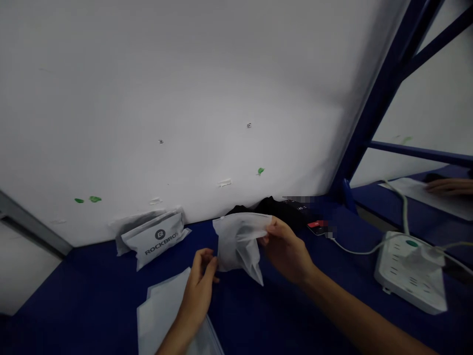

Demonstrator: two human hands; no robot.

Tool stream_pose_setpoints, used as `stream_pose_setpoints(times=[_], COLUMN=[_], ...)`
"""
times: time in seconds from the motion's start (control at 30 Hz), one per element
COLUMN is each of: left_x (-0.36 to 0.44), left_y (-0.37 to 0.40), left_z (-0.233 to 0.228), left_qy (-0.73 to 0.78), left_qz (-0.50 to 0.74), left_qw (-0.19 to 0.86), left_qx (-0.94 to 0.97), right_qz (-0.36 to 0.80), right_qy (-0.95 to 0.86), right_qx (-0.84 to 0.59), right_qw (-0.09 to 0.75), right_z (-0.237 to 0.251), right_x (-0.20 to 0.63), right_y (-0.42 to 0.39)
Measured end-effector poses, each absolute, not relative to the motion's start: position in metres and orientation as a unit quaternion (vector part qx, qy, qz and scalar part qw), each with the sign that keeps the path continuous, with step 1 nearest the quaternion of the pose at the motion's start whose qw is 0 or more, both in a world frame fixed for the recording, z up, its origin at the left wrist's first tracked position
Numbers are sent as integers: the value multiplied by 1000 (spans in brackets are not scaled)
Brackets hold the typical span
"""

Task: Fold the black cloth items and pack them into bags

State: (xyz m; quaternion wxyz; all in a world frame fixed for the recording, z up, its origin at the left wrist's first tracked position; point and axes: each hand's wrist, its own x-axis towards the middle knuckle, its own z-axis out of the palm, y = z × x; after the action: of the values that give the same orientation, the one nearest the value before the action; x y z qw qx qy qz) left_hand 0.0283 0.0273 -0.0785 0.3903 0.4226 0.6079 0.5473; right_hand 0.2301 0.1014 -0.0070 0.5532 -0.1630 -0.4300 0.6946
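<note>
A translucent whitish plastic bag (236, 244) is raised above the blue table, its lower right corner hanging loose. My right hand (286, 249) pinches the bag's upper right edge between thumb and fingers. At the lower left edge of the bag, my left hand (201, 276) has its fingers curled in, thumb against them, seemingly gripping that edge. Below my left wrist lies a stack of flat pale bags (158, 315). Behind, to the left, packed pouches lean by the wall; the front pouch (158, 241) reads ROCKBROS.
Dark fabric items (271, 209) lie against the white wall (207, 98). A phone-like device (318, 227) has a cable running to a white power strip (412, 273) at right. Blue frame posts (377, 108) rise there. Beyond, another person's hand (451, 187) rests on a neighbouring table.
</note>
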Motion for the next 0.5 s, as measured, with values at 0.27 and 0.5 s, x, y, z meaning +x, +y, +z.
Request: stream_pose_setpoints(times=[0.27,0.5], left_x=[18,7], left_y=[37,38], left_z=[-74,-64], left_qy=[544,605], left_qz=[575,595], left_qw=[524,350], left_qx=[314,396], right_qz=[734,649], right_qy=[-539,-656], right_qx=[-62,-155], right_qw=[408,353], right_z=[-32,-28], right_x=[223,228], right_y=[82,93])
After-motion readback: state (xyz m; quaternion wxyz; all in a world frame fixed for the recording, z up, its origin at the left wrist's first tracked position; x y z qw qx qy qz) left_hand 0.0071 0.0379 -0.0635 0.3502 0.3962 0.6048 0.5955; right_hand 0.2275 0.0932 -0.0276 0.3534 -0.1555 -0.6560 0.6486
